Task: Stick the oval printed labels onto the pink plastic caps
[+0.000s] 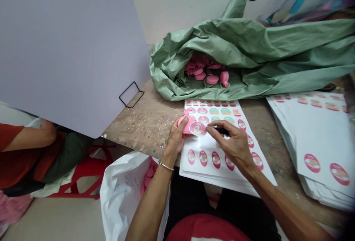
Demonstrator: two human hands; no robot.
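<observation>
Clearly, the spacing between two things matters most: a thin oval pink-and-white translucent sticker [198,128] lies just right of a rounded, glossy pink plastic piece [188,126], its left end overlapping that piece in this view. Whether they touch cannot be told. The sticker's long axis runs roughly left to right, toward the piece.

The left hand [175,137] is nearer the piece, its grip closed around it with the thumb on top. The right hand [233,143] is at the sticker's right end, thumb and fingertip pinching the edge; a dark, slim object [222,130] sits under its fingers, too hidden to identify.

Beneath both hands lies a smooth white paper sheet printed with oval and small labels [195,143], on a worn brown, glitter-flecked tabletop [144,122]. On the far side, a crinkled green fabric-like sack [163,74] gapes over more rounded pink pieces [212,79]. Near left hangs a creased white plastic bag [118,185]; right, a fanned paper stack [318,133].
</observation>
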